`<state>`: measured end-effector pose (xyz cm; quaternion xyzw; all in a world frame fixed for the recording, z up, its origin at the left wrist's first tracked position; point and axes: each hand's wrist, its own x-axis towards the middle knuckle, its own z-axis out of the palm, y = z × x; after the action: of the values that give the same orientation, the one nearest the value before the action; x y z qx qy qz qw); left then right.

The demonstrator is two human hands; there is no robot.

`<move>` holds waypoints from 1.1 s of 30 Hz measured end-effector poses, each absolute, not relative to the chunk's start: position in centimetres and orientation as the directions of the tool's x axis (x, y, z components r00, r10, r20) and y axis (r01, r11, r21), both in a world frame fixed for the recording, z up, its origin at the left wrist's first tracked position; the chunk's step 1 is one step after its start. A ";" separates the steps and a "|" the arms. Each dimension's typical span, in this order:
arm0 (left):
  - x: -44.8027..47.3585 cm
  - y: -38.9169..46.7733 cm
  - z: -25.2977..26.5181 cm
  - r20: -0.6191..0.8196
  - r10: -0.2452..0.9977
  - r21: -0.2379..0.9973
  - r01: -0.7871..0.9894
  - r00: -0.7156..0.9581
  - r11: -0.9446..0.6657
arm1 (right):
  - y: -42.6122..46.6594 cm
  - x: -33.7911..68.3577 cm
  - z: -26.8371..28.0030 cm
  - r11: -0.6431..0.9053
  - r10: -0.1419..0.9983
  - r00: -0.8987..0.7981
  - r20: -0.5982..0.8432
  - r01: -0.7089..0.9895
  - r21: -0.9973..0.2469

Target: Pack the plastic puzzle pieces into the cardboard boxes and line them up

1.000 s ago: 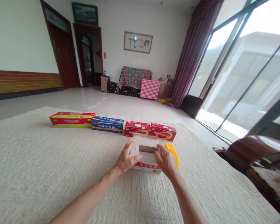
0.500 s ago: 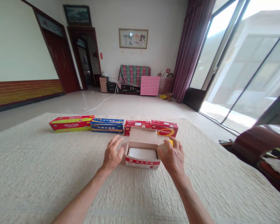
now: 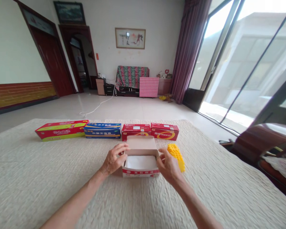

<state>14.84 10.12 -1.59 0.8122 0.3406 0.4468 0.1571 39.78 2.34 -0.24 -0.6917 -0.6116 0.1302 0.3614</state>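
A small red-and-white cardboard box [image 3: 140, 173] stands in front of me with its lid flap [image 3: 141, 143] raised at the back. White, flat-topped contents [image 3: 141, 162] fill much of its inside. My left hand [image 3: 113, 159] is at the box's left side, thumb and fingers closed at the upper edge. At the opposite edge, my right hand [image 3: 168, 165] pinches the right side of the box. Both side flaps are mostly hidden by my fingers. Just right of my right hand lies a yellow, bumpy, net-like piece [image 3: 176, 156], partly covered by the hand.
Behind the box stands a row of cartons: a red-and-green one [image 3: 62, 130], a blue one [image 3: 103, 131] and two red ones [image 3: 136, 128], [image 3: 165, 131]. All rest on a cream quilted cover [image 3: 73, 171]. A dark red curved wooden armrest [image 3: 257, 143] is at the right.
My hands have closed in on the box's sides, and the flaps that stuck out now sit at my fingers. More of the yellow piece shows. The view has shifted slightly right.
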 end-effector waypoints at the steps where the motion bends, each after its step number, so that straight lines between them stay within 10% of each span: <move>1: 15.0 10.3 -1.9 0.625 0.696 0.572 0.398 0.354 -0.717 | 2.3 39.9 -0.6 0.019 0.940 0.221 0.260 0.726 -0.687; 11: 14.7 10.7 -4.2 0.684 0.641 0.561 0.310 0.349 -0.767 | 0.1 44.7 -0.1 0.262 0.916 0.069 0.394 0.640 -0.722; 22: 14.3 11.0 -4.5 0.686 0.626 0.536 0.325 0.370 -0.779 | -0.4 50.1 -1.5 0.228 0.904 -0.174 0.391 0.969 -0.095; 33: 14.3 11.0 -4.7 0.676 0.639 0.557 0.314 0.367 -0.769 | -2.0 49.0 -0.5 0.207 0.949 -0.168 0.266 0.971 -0.123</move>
<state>14.26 11.02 -4.73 0.8091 0.2945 0.4793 0.1699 48.98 -2.04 -0.48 -0.6286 -0.7634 -0.0373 0.1435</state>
